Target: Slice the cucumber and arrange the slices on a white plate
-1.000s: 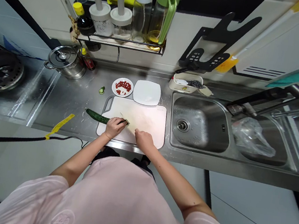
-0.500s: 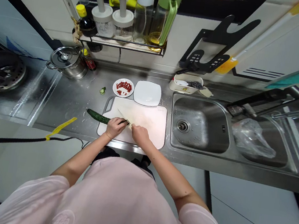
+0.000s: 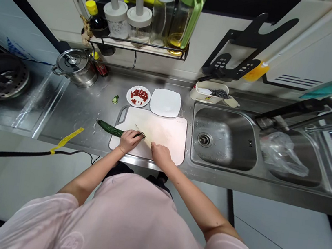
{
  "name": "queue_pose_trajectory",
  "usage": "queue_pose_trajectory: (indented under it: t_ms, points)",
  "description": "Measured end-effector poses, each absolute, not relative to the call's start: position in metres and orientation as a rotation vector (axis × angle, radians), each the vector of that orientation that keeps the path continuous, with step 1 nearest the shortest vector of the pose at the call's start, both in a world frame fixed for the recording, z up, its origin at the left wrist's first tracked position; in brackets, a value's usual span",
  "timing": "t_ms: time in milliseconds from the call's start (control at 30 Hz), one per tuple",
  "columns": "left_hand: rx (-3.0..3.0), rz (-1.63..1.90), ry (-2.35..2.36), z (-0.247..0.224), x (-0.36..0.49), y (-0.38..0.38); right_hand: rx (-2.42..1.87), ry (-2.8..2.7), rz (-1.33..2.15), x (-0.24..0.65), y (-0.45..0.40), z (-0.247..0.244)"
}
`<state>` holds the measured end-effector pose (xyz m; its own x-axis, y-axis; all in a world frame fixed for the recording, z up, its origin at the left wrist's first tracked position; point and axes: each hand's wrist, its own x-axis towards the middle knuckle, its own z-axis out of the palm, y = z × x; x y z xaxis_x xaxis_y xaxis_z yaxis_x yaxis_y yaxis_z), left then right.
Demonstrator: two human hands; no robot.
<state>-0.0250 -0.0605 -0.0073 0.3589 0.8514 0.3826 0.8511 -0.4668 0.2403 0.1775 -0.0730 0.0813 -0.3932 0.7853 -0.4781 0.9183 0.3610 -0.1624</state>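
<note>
Watching remotely, I see left hand (image 3: 129, 141) grasping cucumber (image 3: 109, 128), right hand (image 3: 160, 155) clenched on knife (image 3: 148, 139); rolling cucumber could let knife nick nearby left hand.

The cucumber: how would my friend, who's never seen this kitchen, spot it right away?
On the metal counter, left of the sink, find the white board. The cucumber pokes out past the board's left edge, with the left hand on its other end. It's long and dark green, while the green scrap behind it is tiny.
</note>
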Motion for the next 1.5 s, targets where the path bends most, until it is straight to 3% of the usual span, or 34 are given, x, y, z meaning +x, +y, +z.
queue_pose_trajectory:
  t_ms: [1500]
  points:
    - [2.660,0.759,1.625,-0.009,-0.025,-0.060,1.545,2.345,-0.592,0.166,-0.063,0.070]
